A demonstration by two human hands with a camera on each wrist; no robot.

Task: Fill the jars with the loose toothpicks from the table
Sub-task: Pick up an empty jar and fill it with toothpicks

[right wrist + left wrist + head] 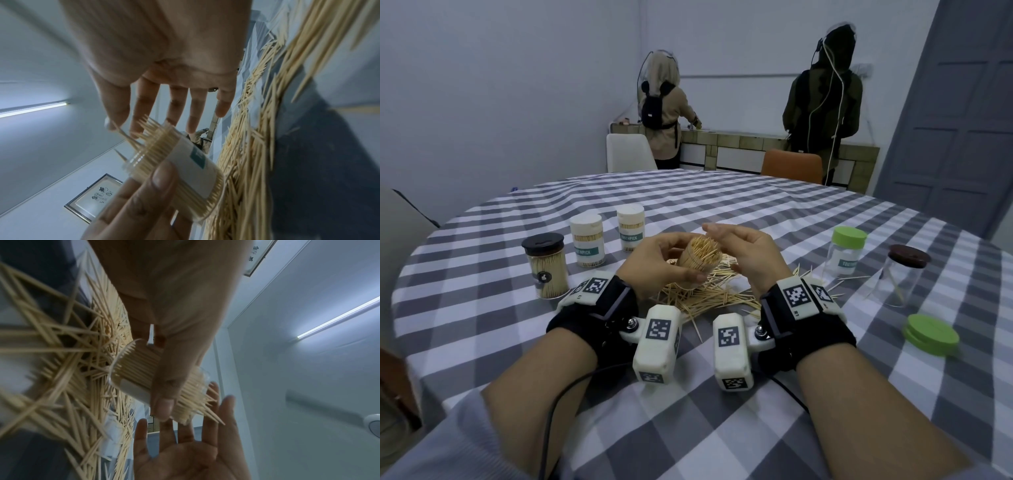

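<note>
far to the left of your left hand stands a clear jar with a black lid [545, 266], packed with toothpicks. just beyond your left hand stand two clear jars with cream lids: one [587, 239] nearer the black-lidded jar, the other [630, 226] beside it, both full and labelled.

your left hand [659, 264] is curled round a clear plastic jar with no lid, crammed with toothpicks [697, 263], thumb along its side, holding it tilted above the heap. toothpick tips stick out past its open mouth. in the left wrist view the same jar [135, 369] lies under your thumb.

your right hand [748, 255] is spread with straight fingers, palm facing the jar's mouth, holding nothing. in the right wrist view its fingertips [135, 128] sit right at the protruding tips; actual contact cannot be told.

below and between both hands, a loose heap of pale wooden toothpicks [717, 295] lies on the grey and white checked tablecloth [722, 428].

to the right of your right hand stands a clear jar with a green lid [845, 254], then a clear jar with a dark brown lid [900, 276] holding only a few picks. nearer you on that side lies a loose green lid [930, 334].
</note>
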